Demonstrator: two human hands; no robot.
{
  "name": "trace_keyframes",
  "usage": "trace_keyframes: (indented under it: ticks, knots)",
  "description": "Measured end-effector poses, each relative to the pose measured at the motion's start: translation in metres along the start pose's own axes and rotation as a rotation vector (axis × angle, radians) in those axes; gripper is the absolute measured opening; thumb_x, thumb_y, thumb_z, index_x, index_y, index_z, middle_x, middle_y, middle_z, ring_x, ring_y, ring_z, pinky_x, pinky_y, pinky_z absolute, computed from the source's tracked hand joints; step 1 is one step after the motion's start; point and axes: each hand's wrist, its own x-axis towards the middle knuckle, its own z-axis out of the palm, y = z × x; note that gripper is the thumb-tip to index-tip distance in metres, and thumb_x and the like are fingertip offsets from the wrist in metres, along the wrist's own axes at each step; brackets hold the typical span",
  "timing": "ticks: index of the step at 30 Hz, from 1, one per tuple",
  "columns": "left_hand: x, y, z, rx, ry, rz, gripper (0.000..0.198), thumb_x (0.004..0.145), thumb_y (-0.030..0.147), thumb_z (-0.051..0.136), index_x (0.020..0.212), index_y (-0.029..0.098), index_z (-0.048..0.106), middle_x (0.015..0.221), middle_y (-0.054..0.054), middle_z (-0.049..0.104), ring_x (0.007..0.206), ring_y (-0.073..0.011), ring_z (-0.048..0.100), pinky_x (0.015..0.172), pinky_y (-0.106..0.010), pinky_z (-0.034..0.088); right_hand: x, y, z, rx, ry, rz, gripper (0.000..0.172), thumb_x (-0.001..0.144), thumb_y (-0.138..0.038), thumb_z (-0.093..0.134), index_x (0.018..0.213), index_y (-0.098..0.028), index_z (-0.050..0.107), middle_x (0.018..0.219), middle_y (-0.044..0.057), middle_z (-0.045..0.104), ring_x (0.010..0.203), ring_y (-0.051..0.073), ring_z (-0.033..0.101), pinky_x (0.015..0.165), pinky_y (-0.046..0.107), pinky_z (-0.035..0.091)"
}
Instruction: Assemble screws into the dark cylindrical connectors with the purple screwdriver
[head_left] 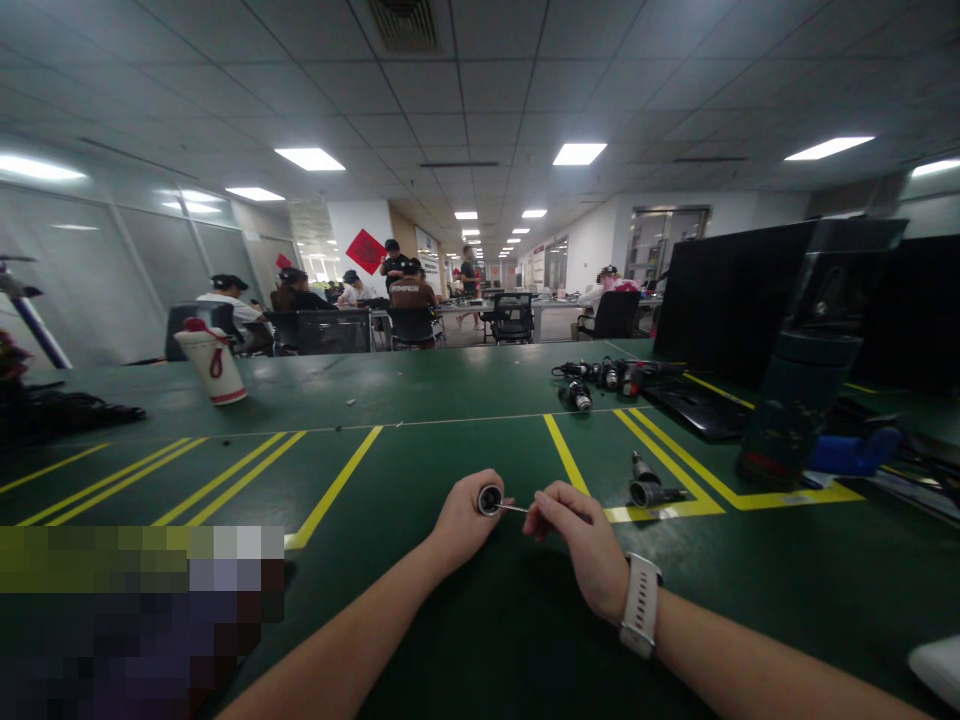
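My left hand [463, 522] is closed around a small black cylindrical part [490, 499] whose round open end faces me. My right hand [577, 535], with a white watch on its wrist, pinches a thin metal tool [513, 508] whose tip reaches into or just touches the part's opening. Both hands hover over the green table [420, 470], near its middle. Another dark cylindrical part [651, 485] lies on the table to the right of my right hand.
Several similar black parts [600, 378] lie farther back right, beside a black monitor [731, 300]. A dark cylinder-shaped container [796, 405] and a blue object [855, 450] stand at right. A white cup [214, 365] is at far left. People sit at desks behind.
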Motion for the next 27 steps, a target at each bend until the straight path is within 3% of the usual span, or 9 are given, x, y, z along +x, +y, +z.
trace_keyframes:
  ticks: [27]
  knots:
    - [-0.0003,-0.0034,0.0016,0.018,0.013,-0.014,0.014,0.073,0.024,0.057,0.063,0.019,0.049,0.061,0.005,0.05,0.057,-0.0128,0.047,0.053,-0.024,0.037,-0.001,0.0021,-0.0008,-0.053,-0.007,-0.015,0.026,0.086,-0.032,0.053,0.065,-0.018,0.06,0.064,0.0,0.059,0.064,0.015,0.053,0.061,0.029,0.042]
